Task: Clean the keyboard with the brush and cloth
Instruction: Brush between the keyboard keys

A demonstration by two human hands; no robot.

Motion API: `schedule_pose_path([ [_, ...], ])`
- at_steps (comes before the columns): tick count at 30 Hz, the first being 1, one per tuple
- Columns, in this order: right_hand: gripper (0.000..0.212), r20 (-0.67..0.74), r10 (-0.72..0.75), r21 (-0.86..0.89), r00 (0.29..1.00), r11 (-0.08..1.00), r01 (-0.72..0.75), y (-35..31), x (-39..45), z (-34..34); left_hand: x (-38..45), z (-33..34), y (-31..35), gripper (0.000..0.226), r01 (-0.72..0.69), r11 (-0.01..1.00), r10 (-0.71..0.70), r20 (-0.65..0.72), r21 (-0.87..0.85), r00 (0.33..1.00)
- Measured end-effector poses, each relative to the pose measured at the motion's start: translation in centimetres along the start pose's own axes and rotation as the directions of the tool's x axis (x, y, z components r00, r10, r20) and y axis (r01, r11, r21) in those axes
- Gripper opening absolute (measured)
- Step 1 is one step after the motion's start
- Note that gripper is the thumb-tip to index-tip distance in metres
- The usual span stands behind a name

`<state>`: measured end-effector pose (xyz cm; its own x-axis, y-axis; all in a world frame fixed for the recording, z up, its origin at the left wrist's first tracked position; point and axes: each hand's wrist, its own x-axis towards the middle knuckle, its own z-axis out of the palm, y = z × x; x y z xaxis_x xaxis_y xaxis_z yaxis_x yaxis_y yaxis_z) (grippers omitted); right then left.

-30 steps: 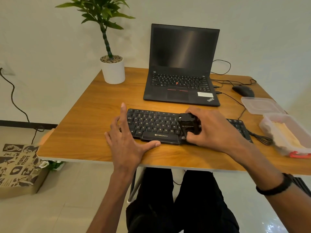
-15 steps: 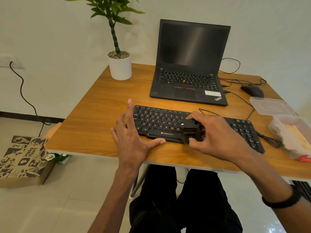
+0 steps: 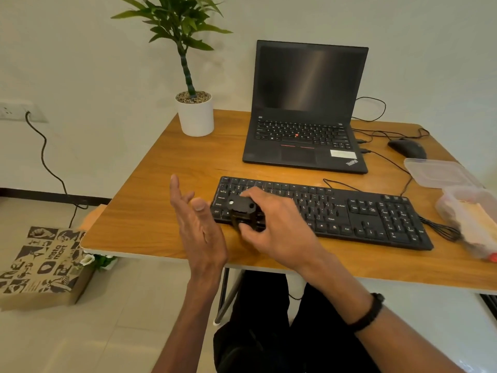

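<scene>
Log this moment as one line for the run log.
step: brushing keyboard left end | right hand: gripping brush on keys | left hand: open, raised beside keyboard | cloth: not seen

Keyboard (image 3: 349, 211) lies along the desk's (image 3: 150, 211) near edge, centre to right. Laptop (image 3: 306, 135) directly behind it, toward the far edge. Potted plant (image 3: 195, 114) at the far left corner. Mouse (image 3: 407, 148) right of the laptop. Lid (image 3: 441, 173) and container (image 3: 473, 222) along the right edge, container nearer. Printed box (image 3: 43, 265) on the floor, left of the desk.
</scene>
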<state>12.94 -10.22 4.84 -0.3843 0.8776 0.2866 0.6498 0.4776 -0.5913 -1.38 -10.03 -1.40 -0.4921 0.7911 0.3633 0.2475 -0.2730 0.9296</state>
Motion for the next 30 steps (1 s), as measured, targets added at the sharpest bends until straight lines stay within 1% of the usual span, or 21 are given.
schedule_pose_path([
  [3, 0.042, -0.077, 0.058, 0.150, 0.995, 0.988, -0.046, -0.5, 0.5, 1.2, 0.1, 0.0, -0.1, 0.084, 0.004, 1.000, -0.004, -0.017, -0.015, 1.000],
  [4, 0.041, -0.113, 0.118, 0.242, 0.987, 0.966, -0.088, -0.6, 0.6, 1.3, 0.1, 0.0, 0.0, 0.083, 0.007, 1.000, -0.007, -0.016, -0.022, 1.000],
  [5, 0.039, -0.138, 0.205, 0.375, 0.969, 0.916, -0.141, -0.6, 0.7, 1.3, 0.1, 0.0, 0.0, 0.083, 0.012, 1.000, -0.013, -0.014, -0.025, 1.000],
  [6, 0.038, -0.135, 0.311, 0.531, 0.941, 0.824, -0.197, -0.6, 0.8, 1.1, 0.0, 0.0, 0.1, 0.085, 0.020, 0.999, -0.021, -0.013, -0.028, 1.000],
  [8, 0.037, -0.068, 0.492, 0.801, 0.868, 0.546, -0.247, -0.5, 0.7, 0.7, -0.1, 0.0, 0.4, 0.088, 0.039, 0.999, -0.040, -0.020, -0.038, 0.999],
  [9, 0.037, -0.028, 0.553, 0.883, 0.833, 0.404, -0.239, -0.4, 0.6, 0.4, -0.2, 0.0, 0.5, 0.087, 0.041, 0.998, -0.042, -0.025, -0.036, 0.999],
  [11, 0.038, 0.056, 0.617, 0.968, 0.785, 0.159, -0.195, 0.1, 0.3, -0.3, -0.2, 0.1, 0.6, 0.082, 0.023, 1.000, -0.023, -0.028, -0.003, 0.999],
  [12, 0.041, 0.092, 0.636, 0.984, 0.766, 0.060, -0.168, 0.3, 0.1, -0.7, -0.3, 0.1, 0.6, 0.078, 0.005, 1.000, -0.004, -0.026, 0.026, 1.000],
  [13, 0.051, 0.122, 0.650, 0.989, 0.750, -0.017, -0.147, 0.5, -0.1, -1.2, -0.3, 0.2, 0.7, 0.074, -0.018, 0.998, 0.019, -0.021, 0.057, 1.000],
  [15, 0.086, 0.156, 0.663, 0.988, 0.732, -0.114, -0.107, 1.1, -0.5, -1.7, -0.5, 0.4, 0.8, 0.065, -0.079, 0.991, 0.080, -0.002, 0.109, 0.997],
  [16, 0.098, 0.159, 0.667, 0.986, 0.728, -0.140, -0.087, 1.4, -0.9, -2.0, -0.6, 0.5, 0.9, 0.063, -0.122, 0.984, 0.121, 0.014, 0.131, 0.993],
  [17, 0.099, 0.156, 0.664, 0.986, 0.731, -0.150, -0.074, 1.6, -1.2, -2.2, -0.8, 0.5, 1.1, 0.059, -0.165, 0.974, 0.162, 0.032, 0.153, 0.986],
  [19, 0.089, 0.154, 0.652, 0.984, 0.742, -0.169, -0.055, 1.9, -1.8, -2.6, -1.2, 0.7, 1.6, 0.053, -0.229, 0.958, 0.217, 0.084, 0.175, 0.972],
  [21, 0.079, 0.162, 0.642, 0.978, 0.750, -0.203, -0.038, 2.0, -2.5, -3.0, -2.0, 1.3, 2.5, 0.047, -0.214, 0.967, 0.191, 0.169, 0.136, 0.967],
  [22, 0.069, 0.163, 0.635, 0.978, 0.755, -0.205, -0.039, 2.0, -2.7, -3.1, -2.5, 1.7, 3.1, 0.045, -0.173, 0.979, 0.148, 0.216, 0.105, 0.965],
  [24, 0.048, 0.159, 0.624, 0.980, 0.765, -0.192, -0.047, 2.0, -3.2, -3.1, -3.8, 2.8, 4.2, 0.038, -0.046, 0.997, 0.028, 0.285, 0.057, 0.958],
  [25, 0.043, 0.155, 0.622, 0.981, 0.768, -0.188, -0.046, 2.0, -3.4, -3.0, -4.4, 3.2, 4.6, 0.032, 0.028, 0.999, -0.035, 0.297, 0.027, 0.954],
  [27, 0.041, 0.148, 0.619, 0.984, 0.771, -0.167, -0.054, 2.2, -3.7, -2.8, -5.1, 3.7, 5.0, 0.025, 0.171, 0.983, -0.145, 0.304, -0.060, 0.942],
  [30, 0.043, 0.136, 0.612, 0.990, 0.779, -0.053, -0.131, 2.2, -3.9, -2.4, -5.0, 3.4, 4.8, 0.029, 0.315, 0.935, -0.259, 0.291, -0.165, 0.921],
])
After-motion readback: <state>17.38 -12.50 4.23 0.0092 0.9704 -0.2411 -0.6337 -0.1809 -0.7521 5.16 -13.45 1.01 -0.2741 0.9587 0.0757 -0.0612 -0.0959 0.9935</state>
